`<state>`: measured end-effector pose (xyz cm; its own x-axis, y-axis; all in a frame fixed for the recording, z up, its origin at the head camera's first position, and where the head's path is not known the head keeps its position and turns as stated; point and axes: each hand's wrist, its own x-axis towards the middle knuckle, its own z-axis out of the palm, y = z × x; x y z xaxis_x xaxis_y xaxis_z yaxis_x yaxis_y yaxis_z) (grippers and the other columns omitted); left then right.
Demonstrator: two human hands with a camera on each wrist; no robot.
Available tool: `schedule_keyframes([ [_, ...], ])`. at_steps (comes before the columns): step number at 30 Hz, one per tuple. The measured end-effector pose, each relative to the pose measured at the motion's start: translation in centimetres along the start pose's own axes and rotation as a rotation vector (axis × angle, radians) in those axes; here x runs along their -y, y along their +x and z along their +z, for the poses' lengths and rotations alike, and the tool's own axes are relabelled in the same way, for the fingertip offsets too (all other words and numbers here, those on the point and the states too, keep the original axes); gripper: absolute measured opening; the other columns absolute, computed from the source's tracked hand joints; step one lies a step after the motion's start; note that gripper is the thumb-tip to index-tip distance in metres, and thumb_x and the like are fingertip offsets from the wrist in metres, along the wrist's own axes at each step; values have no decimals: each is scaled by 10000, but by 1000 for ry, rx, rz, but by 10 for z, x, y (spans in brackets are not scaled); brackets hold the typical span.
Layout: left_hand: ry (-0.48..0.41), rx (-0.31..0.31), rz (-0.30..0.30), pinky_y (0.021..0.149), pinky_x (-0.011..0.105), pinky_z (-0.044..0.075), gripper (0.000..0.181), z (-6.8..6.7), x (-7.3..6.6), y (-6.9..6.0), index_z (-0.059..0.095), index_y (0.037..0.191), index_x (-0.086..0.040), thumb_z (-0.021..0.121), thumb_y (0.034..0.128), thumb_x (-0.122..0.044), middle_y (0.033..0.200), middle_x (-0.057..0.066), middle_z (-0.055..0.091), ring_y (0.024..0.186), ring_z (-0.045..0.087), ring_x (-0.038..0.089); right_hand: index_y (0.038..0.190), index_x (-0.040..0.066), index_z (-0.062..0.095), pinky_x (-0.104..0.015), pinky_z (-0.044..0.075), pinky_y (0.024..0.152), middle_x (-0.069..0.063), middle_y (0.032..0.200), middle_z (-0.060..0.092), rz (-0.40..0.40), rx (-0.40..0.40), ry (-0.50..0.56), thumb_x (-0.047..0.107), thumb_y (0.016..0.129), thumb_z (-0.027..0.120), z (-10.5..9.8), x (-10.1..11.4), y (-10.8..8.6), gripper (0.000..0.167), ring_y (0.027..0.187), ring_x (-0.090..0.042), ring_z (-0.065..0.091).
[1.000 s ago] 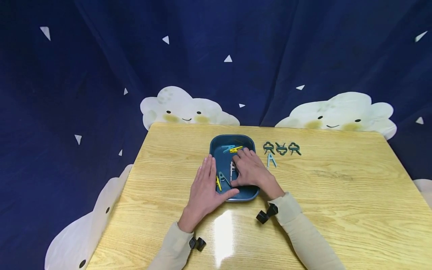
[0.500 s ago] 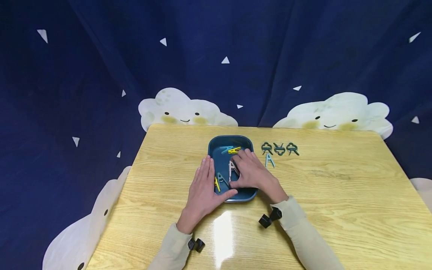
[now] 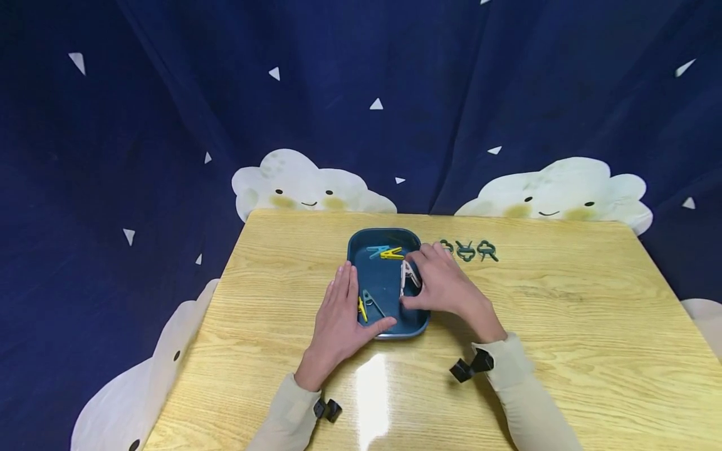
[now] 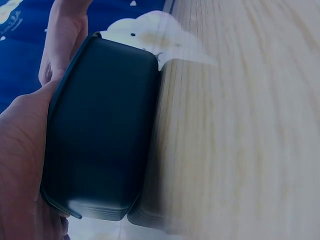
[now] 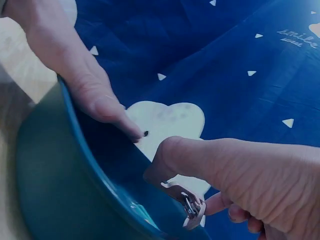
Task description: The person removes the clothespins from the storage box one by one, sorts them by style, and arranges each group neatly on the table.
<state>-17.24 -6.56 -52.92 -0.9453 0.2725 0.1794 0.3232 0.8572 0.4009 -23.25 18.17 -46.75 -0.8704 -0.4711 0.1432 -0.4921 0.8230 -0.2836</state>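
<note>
My right hand (image 3: 445,282) pinches a pale pinkish-white clothespin (image 3: 403,280) between thumb and fingers, at the right side of a dark blue tray (image 3: 395,336). The right wrist view shows this clothespin's metal spring (image 5: 190,205) above the tray rim (image 5: 95,170). My left hand (image 3: 337,316) rests along the tray's left side, fingers straight and thumb stretched over the near edge. Inside the tray lie a grey-green clothespin (image 3: 366,299) and a yellow one (image 3: 363,310) close to the left hand. Farther back are a blue clothespin (image 3: 376,251) and another yellow clothespin (image 3: 393,254).
On the wooden table (image 3: 564,300), right of the tray, dark green clips stand in a row: a middle clip (image 3: 465,252), a right clip (image 3: 487,250) and a third partly behind my right hand. A navy curtain (image 3: 338,113) with clouds hangs behind the table.
My right hand has shifted right with the pale clothespin, from the tray's middle to its right side. It now covers the light blue clothespin on the table. The left hand stays put.
</note>
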Motion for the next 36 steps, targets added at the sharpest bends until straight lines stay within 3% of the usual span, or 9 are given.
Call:
schedule_keyframes([
  [8, -11, -15, 5, 1289, 479, 175, 1288, 1, -1, 0, 145, 1671, -32, 456, 816, -943, 1760, 109, 84, 1625, 54, 248, 1263, 11, 676, -512, 416, 948, -151, 1186, 640, 46, -56, 29, 528, 659, 891, -16, -18, -12, 823, 1089, -346, 501],
  [18, -14, 8, -11, 1296, 459, 135, 1293, 0, -1, -1, 103, 1679, -57, 448, 810, -951, 1765, 88, 48, 1626, 28, 239, 1243, 7, 675, -479, 384, 843, -143, 1061, 622, 102, -86, 24, 443, 653, 886, -29, -48, -29, 763, 949, -338, 470],
  [31, -14, -16, 4, 1287, 484, 183, 1289, 0, 0, -1, 145, 1669, -24, 476, 818, -935, 1759, 119, 81, 1619, 106, 297, 1267, 4, 652, -556, 403, 863, -230, 1161, 622, 171, -11, -7, 403, 663, 907, -26, -91, -45, 768, 1005, -413, 485],
  [36, -12, -21, 6, 1287, 482, 184, 1290, 1, 0, -1, 147, 1669, -25, 475, 817, -936, 1759, 117, 87, 1621, 94, 285, 1273, -10, 647, -524, 395, 833, -218, 1110, 610, 201, 15, -11, 394, 639, 923, -19, -106, -47, 800, 956, -393, 472],
])
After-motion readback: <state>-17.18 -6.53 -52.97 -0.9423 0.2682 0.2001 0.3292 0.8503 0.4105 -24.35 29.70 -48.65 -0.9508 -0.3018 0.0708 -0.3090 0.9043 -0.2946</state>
